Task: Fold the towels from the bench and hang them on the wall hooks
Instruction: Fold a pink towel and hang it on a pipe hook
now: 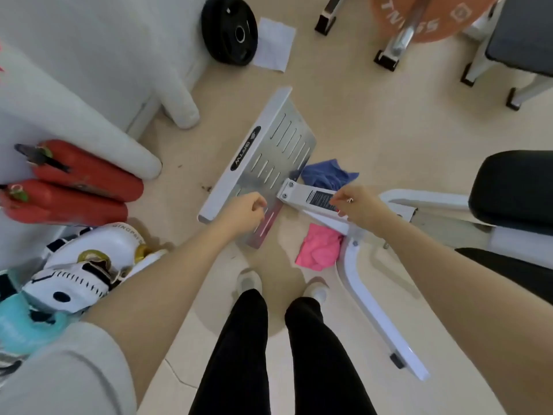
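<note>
A crumpled pink towel [319, 247] lies on the floor beside the white frame of the exercise machine [359, 280]. A blue towel [327, 174] lies bunched on the floor just beyond the machine's arm. A white cloth [273, 44] lies flat on the floor farther off. My left hand [244, 212] hovers over the metal footplate [269, 163], fingers curled, with nothing seen in it. My right hand [357, 203] is above the machine's arm, fingers curled loosely, holding nothing that I can see. Both hands are well above the towels.
Two red fire extinguishers [80, 187] lie at the left by a white padded column. Boxing gloves and bags [80, 271] are piled at lower left. A black weight plate [229, 29] leans by the wall. A black padded seat [514, 190] is at the right.
</note>
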The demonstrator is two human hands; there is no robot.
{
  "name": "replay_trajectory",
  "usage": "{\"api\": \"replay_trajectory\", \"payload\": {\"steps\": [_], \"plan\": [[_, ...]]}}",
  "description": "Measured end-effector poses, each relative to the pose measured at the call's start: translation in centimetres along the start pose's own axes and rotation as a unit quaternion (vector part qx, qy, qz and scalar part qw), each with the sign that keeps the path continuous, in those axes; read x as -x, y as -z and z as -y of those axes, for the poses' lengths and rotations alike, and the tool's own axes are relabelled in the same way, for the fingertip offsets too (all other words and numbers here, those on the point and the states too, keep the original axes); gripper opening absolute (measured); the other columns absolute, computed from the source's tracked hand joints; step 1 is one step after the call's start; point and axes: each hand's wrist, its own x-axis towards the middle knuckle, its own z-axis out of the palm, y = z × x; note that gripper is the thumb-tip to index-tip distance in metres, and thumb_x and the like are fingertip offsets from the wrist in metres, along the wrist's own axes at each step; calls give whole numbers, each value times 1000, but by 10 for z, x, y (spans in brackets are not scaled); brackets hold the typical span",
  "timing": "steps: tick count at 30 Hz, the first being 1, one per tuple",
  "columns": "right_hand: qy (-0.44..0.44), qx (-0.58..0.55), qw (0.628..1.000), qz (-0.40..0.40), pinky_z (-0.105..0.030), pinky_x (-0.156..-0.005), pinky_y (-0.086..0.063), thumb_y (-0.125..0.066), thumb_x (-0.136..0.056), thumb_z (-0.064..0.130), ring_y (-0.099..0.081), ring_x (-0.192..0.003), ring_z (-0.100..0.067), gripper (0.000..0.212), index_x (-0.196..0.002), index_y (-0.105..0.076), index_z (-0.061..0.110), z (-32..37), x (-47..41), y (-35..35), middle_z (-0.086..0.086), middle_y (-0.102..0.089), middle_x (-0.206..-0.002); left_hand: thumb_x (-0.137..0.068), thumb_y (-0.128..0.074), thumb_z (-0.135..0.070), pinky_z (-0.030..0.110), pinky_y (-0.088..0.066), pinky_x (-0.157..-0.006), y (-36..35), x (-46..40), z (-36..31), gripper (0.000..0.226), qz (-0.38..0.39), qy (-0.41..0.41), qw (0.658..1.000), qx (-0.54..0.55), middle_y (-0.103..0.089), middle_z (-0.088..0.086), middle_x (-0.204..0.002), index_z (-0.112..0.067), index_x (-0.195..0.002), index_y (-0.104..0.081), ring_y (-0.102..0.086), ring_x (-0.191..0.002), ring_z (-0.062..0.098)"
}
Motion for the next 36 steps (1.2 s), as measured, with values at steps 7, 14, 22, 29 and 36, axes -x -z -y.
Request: {"api": "replay_trajectory", "payload": {"steps": [7,14,22,29,36], "plan": [[-53,55,995,59,-33,-87,-43,-44,-93,9,-56,-96,-28,25,-105,-65,2,-105,-67,-98,-16,-64,-112,-90,-47,-13,31,-45,-79,-99,-73,68,25,35,71,996,33,-62,10,-109,-14,-113,-57,-61,-96,29],[-46,121,984,120,-32,-83,-43,-43,-93,9,-58,-102,-31,27,-108,-64,2,-247,-164,-214,-17,-64,-112,-93,-40,-7,16,-38,-56,-219,-190,143,24,14,114,989,91,-60,5,-91,-10,-112,-55,-52,-61,8],[-7,329,934,139,-39,-97,-39,-35,-93,7,-47,-120,-32,35,-124,-51,5,-365,-266,-315,-16,-50,-130,-91,-39,-7,5,-35,-42,-331,-290,228,22,19,97,992,84,-57,-9,-75,-18,-102,-54,-54,-60,8],[32,397,916,50,-43,-95,-34,-32,-92,28,-44,-114,-34,39,-110,-59,6,-426,-302,-338,-17,-51,-119,-87,-43,-5,24,-45,-63,-367,-323,270,20,35,72,996,50,-63,2,-82,-18,-97,-54,-58,-66,17],[19,284,956,73,-36,-78,-43,-41,-95,21,-59,-94,-33,22,-109,-55,11,-362,-279,-298,-14,-63,-103,-87,-43,-6,19,-40,-55,-335,-285,238,23,43,83,994,59,-64,2,-87,-13,-103,-57,-56,-63,11]]}}
